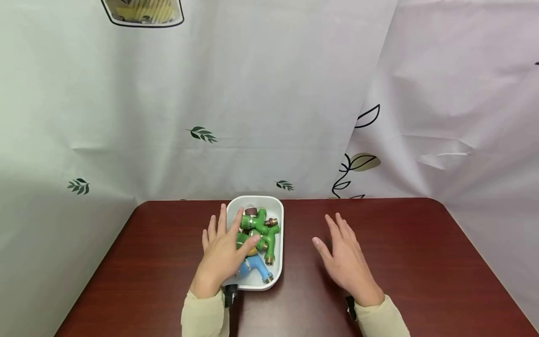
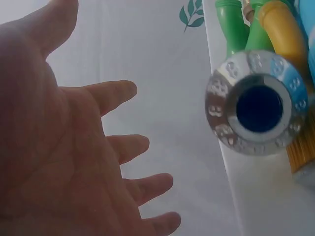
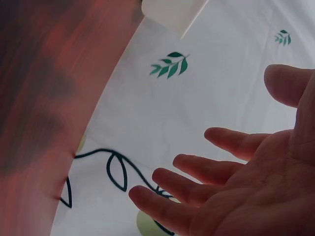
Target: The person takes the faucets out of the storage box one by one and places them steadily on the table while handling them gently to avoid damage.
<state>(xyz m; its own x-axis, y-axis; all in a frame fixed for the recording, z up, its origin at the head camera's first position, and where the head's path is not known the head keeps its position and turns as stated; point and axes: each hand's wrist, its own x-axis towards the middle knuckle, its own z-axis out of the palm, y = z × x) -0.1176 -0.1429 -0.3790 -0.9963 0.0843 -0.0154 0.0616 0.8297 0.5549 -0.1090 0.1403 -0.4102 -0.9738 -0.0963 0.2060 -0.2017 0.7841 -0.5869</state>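
Note:
Fingers spread, my left hand hovers over the left side of a white tray and overlaps some of what lies in it. The tray holds several green plastic taps with brass threaded ends and a blue tap at its near end. Between them shows a bit of a yellow tap, clearer in the left wrist view. There, a round metal end with a dark blue hollow faces the camera. To the tray's right, my right hand is held over the table, fingers extended, holding nothing.
The tray stands at the far edge of a dark red-brown table. A pale curtain with leaf prints hangs right behind the table and along both sides. A black strap is on the left wrist, another strap on the right.

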